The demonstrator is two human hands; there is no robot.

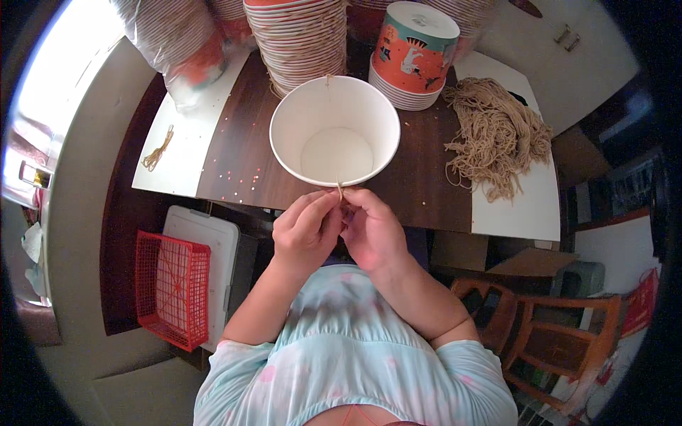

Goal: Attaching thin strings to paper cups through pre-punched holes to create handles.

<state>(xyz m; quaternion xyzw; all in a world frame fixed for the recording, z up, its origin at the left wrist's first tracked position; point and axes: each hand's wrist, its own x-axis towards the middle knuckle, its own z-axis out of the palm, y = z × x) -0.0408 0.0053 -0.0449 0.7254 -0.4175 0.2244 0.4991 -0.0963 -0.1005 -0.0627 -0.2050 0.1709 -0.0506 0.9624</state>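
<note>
A white paper bucket [334, 128] with a round mouth stands at the table's near edge, its inside facing me. At its near rim, a thin piece of tan twine [340, 189] comes up between my fingers. My left hand [305, 231] is closed in a pinch on this twine. Right beside it, my right hand [375, 231] is also closed, thumb and fingertips at the same twine. The fingertips of both hands meet just below the rim. A short bit of twine also shows at the bucket's far rim. What lies between my palms is hidden.
Behind the bucket rises a tall stack of nested buckets [295, 42]. An upturned orange-and-green bucket [412, 57] tops another stack. Tangled tan twine [494, 131] lies at right, a small twine bundle [158, 149] at left. A red basket [172, 287] and wooden chair [561, 341] stand below.
</note>
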